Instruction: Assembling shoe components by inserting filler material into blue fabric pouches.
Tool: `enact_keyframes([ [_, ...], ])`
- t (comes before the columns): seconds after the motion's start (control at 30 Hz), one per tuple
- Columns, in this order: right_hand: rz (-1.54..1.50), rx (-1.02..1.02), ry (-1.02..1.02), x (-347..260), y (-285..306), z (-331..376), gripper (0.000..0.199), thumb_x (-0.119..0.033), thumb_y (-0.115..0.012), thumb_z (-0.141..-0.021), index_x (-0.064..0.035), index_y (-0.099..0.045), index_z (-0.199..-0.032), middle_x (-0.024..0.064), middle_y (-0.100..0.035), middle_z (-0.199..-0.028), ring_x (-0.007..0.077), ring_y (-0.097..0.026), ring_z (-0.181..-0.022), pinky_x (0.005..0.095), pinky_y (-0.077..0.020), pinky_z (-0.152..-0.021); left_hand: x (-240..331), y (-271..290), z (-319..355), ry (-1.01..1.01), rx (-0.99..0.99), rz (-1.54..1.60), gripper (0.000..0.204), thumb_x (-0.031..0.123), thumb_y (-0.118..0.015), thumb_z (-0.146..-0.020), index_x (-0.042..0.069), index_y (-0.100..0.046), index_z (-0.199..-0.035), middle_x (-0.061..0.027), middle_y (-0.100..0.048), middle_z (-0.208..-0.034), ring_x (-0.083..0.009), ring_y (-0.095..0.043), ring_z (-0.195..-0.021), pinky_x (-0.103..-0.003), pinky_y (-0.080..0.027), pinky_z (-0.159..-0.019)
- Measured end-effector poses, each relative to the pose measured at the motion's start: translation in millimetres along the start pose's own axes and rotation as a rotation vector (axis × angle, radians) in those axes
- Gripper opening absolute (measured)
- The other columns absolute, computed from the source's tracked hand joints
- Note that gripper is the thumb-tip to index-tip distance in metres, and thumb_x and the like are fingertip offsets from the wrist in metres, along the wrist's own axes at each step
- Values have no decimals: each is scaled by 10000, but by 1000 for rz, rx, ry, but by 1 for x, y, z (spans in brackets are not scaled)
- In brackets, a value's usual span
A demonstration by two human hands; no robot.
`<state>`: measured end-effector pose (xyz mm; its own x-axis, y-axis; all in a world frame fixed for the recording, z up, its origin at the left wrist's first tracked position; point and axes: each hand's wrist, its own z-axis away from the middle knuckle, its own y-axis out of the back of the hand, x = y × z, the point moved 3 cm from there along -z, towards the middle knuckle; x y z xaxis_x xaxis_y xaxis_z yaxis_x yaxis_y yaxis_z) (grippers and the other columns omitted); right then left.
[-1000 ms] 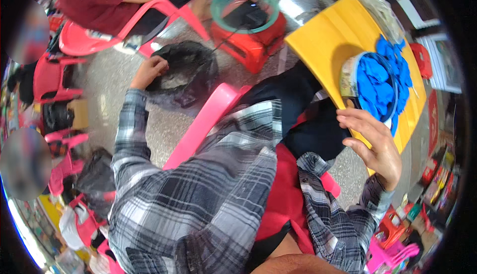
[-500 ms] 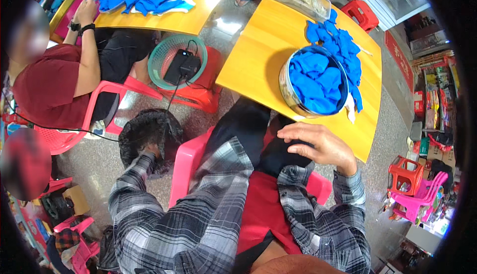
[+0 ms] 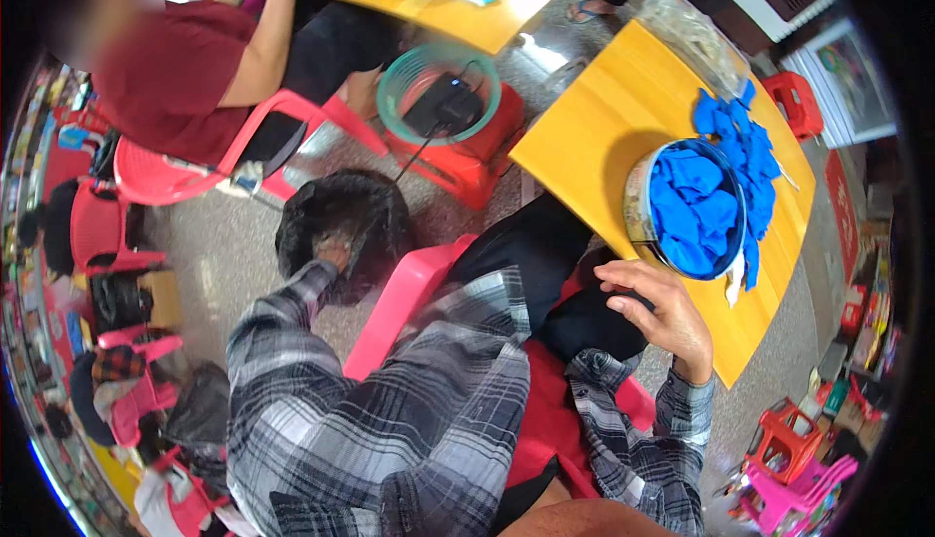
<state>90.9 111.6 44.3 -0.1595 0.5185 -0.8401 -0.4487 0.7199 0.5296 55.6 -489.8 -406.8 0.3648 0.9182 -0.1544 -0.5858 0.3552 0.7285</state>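
Observation:
My left hand (image 3: 334, 251) reaches down into a bin lined with a black plastic bag (image 3: 375, 208) on the floor at my left. Its fingers are dark and blurred there, so I cannot make out what they touch. My right hand (image 3: 667, 313) hovers over my lap by the table edge, fingers loosely stretched and holding nothing. Just beyond it, on the yellow wooden table (image 3: 575, 138), stands a round tin (image 3: 638, 201) filled with crumpled blue cloth pieces (image 3: 693, 208). More blue cloth (image 3: 755, 162) lies along the tin's far right side, with white bits showing.
A green plastic basket (image 3: 388, 99) with a black device and cable sits on a red stool (image 3: 467, 175). A person in a dark red shirt (image 3: 190, 79) sits at another table (image 3: 390, 11) heaped with blue cloth. A clear plastic container (image 3: 696, 40) stands at my table's far end.
My view has swung left, so the tables and basket appear further right. My left hand stays in the bin; my right hand keeps its place by the table edge, still stretched.

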Motion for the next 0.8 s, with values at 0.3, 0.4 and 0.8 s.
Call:
enact_keyframes([
  [0.3, -111, 3, -7, 5, -9, -1, 283, -60, -652, -848, 1, -620, -1122, 140, -628, -1089, 226, -653, -882, 312, -505, -782, -51, -82, -57, -47, 1, 264, 461, 362, -282, -966, 127, -431, -1332, -294, -540, -1208, -430, -524, -1142, -492, -349, -1007],
  [0.4, -83, -47, -37, 5, -25, -13, 272, -57, -645, -853, 4, -621, -1117, 138, -624, -1102, 219, -653, -890, 311, -507, -784, 9, -106, -68, -126, -102, -93, 298, 233, -467, -903, 75, -629, -1096, -234, -662, -979, -400, -644, -925, -503, -510, -764],
  [0.8, -41, -13, -146, 20, -20, 4, 272, -90, -646, -865, -15, -634, -1126, 130, -627, -1114, 211, -653, -891, 311, -504, -804, 32, 112, 40, -269, 145, 27, 395, 159, -585, -803, 150, -540, -1196, -193, -611, -1009, -359, -651, -892, -458, -525, -695],
])
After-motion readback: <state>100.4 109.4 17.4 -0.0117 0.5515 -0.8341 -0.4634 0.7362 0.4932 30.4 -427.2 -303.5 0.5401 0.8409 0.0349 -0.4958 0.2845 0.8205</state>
